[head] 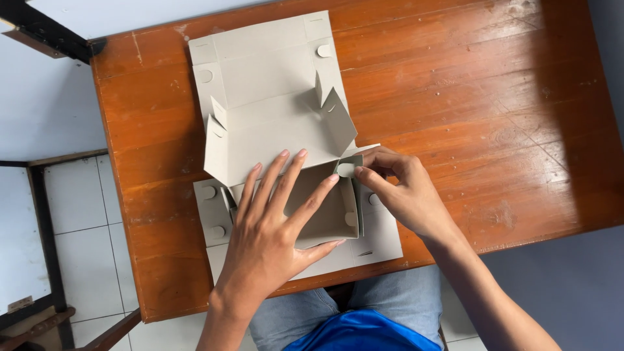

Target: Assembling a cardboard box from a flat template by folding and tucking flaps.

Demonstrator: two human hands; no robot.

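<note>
Grey cardboard box blank (273, 97) lies partly folded on wooden surface (455, 97). Left hand (273, 227) spread flat, pressing its panel. Right hand (396, 188) pinches small corner tab (346, 169).

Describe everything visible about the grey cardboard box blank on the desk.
The cardboard box blank is a plain grey die-cut sheet, matte, with creases, round tabs and slots. It lies on a worn reddish wooden desk, partly folded: the far panels lie flat, side flaps stand up at the middle, and a small compartment is formed at the near end. The left hand presses spread fingers into it; the right hand pinches a round-tabbed flap at its corner.
</note>
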